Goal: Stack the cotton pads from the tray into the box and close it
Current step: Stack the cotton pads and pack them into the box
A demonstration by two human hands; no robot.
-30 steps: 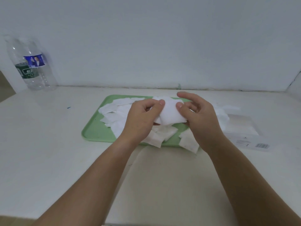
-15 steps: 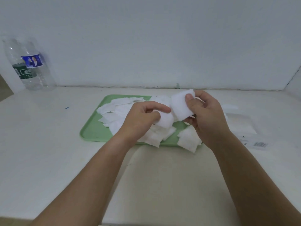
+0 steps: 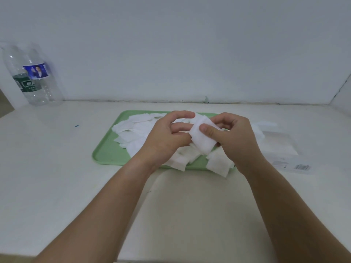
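Observation:
A green tray (image 3: 106, 154) lies in the middle of the white table, strewn with several loose white cotton pads (image 3: 131, 133). Some pads hang over its front edge. Above the tray my right hand (image 3: 233, 141) pinches a small stack of cotton pads (image 3: 203, 139), thumb on top. My left hand (image 3: 167, 139) touches the stack's left side with its fingertips, index finger raised over it. The clear box (image 3: 281, 154) with a barcode label lies flat to the right of the tray, partly hidden by my right hand.
Two clear plastic water bottles (image 3: 32, 76) stand at the far left against the wall. A white wall closes off the back of the table, and a side wall rises at the far right. A small blue mark (image 3: 77, 126) is on the table left of the tray.
The pad held up in my right hand has come down onto the stack between both hands. My left hand has opened its fingers around the stack's left side.

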